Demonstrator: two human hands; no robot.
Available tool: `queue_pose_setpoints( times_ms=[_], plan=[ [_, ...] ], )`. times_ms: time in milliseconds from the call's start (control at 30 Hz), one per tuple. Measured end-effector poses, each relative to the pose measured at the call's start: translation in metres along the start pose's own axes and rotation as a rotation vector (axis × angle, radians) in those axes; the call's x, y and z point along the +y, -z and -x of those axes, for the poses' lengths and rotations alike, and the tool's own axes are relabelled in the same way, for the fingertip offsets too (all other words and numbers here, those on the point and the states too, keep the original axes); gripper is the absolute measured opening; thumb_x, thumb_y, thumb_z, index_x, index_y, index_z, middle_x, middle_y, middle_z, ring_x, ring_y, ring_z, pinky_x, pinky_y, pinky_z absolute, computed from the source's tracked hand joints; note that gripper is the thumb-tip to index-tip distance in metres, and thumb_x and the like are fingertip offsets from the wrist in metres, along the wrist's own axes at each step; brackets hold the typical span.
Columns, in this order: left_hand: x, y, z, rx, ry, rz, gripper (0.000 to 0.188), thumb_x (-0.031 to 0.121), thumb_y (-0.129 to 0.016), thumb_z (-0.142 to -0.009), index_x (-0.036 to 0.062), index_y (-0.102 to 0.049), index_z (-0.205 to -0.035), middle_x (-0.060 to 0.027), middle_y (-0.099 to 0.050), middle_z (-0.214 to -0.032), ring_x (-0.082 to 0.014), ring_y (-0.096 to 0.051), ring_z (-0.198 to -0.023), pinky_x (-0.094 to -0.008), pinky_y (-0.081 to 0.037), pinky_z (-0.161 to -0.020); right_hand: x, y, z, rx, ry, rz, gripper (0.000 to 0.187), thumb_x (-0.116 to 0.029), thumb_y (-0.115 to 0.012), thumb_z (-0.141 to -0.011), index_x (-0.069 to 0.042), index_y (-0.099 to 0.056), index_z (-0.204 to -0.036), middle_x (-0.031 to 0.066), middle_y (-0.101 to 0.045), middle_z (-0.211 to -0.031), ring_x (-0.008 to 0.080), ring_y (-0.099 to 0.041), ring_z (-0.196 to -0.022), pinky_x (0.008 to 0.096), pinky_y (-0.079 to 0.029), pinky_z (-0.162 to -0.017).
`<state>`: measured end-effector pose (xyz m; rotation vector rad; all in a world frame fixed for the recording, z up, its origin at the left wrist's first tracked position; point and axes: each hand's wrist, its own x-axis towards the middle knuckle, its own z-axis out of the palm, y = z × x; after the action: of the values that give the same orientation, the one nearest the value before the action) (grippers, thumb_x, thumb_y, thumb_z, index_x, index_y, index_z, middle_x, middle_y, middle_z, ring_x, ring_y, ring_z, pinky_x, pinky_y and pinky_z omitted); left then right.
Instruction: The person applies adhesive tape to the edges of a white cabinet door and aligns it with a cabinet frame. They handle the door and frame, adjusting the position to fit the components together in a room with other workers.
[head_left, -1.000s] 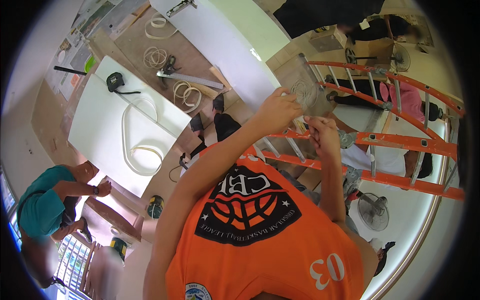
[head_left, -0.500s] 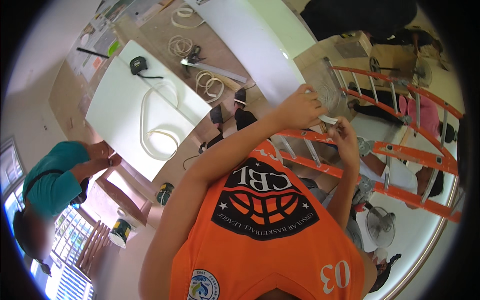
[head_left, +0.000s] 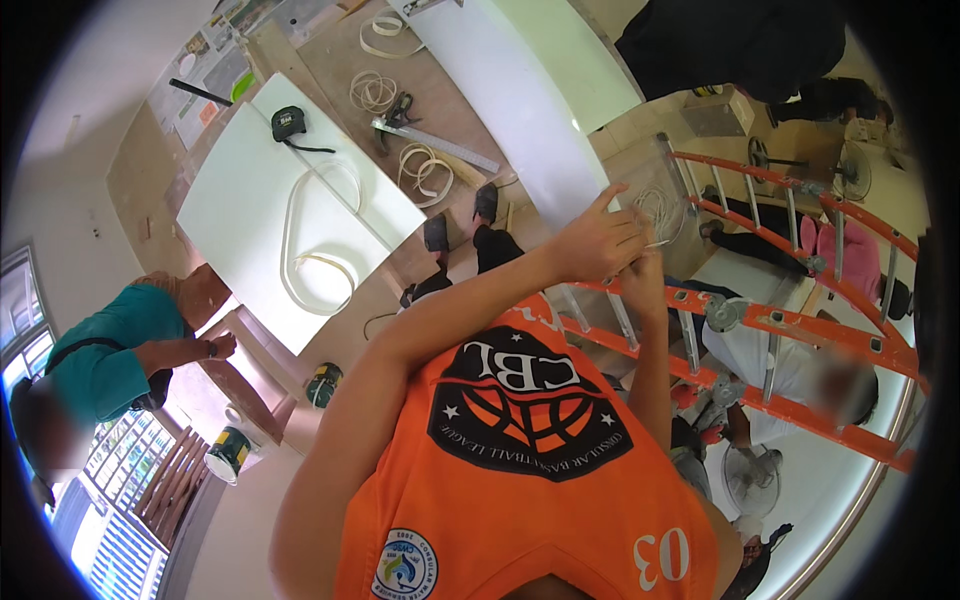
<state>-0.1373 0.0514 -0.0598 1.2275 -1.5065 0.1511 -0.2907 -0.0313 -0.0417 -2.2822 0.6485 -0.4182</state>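
My left hand [head_left: 597, 243] is over the near end of a long white panel [head_left: 520, 105], its index finger stretched out and the other fingers curled. Against its fingertips sits my right hand [head_left: 643, 272], closed in a pinch. Between the two hands is a narrow white strip, now almost wholly hidden by the fingers; how each hand grips it is only partly seen. Just past the hands, a loose coil of thin pale strip [head_left: 655, 212] lies on the floor.
An orange ladder [head_left: 800, 318] stands close at right, with people beyond it. On a white board [head_left: 230, 190] at left lie a tape measure [head_left: 288, 124] and a pale looped strip [head_left: 288, 225]. A person in teal [head_left: 130, 335] bends beside it. Paint cans [head_left: 228, 455] stand below.
My right hand has moved left and up to meet my left hand, covering the white strip that showed between them. My left index finger has stretched out. The teal-clad person's hands have drawn back slightly.
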Motion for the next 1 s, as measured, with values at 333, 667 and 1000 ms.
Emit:
queue_pose_setpoints(
  times_ms=[333,667,1000],
  plan=[
    [0.012,-0.004,-0.009,0.162,0.431,0.284,0.021,0.009,-0.076,-0.079,0.0036,-0.061,-0.066,-0.0087,-0.055,-0.062,-0.0269,-0.059,-0.061,-0.0517,-0.046,-0.109,-0.007,0.005,-0.002,-0.199,-0.27,0.164,0.011,-0.002,-0.059,-0.087,0.009,-0.061,-0.084,0.0292,-0.062,-0.077,0.0487,-0.064,-0.074,0.0517,-0.047,-0.063],
    [0.011,0.005,-0.023,0.245,0.717,0.381,0.019,0.008,-0.077,-0.083,-0.0021,-0.066,-0.072,-0.0135,-0.062,-0.066,-0.0288,-0.061,-0.062,-0.0412,-0.056,-0.087,-0.029,0.009,-0.012,-0.196,-0.345,0.172,0.026,-0.018,-0.066,-0.095,0.003,-0.062,-0.109,0.0291,-0.065,-0.081,0.05,-0.065,-0.083,0.054,-0.049,-0.071],
    [-0.009,0.045,-0.068,0.222,0.803,0.39,0.018,0.013,-0.08,-0.086,-0.0024,-0.071,-0.084,-0.0106,-0.067,-0.077,-0.0171,-0.06,-0.071,-0.031,-0.048,-0.067,-0.032,0.016,-0.022,-0.238,-0.42,0.129,0.032,-0.031,-0.065,-0.099,-0.002,-0.058,-0.111,0.0293,-0.065,-0.084,0.0515,-0.063,-0.084,0.0551,-0.047,-0.069]
  ],
)
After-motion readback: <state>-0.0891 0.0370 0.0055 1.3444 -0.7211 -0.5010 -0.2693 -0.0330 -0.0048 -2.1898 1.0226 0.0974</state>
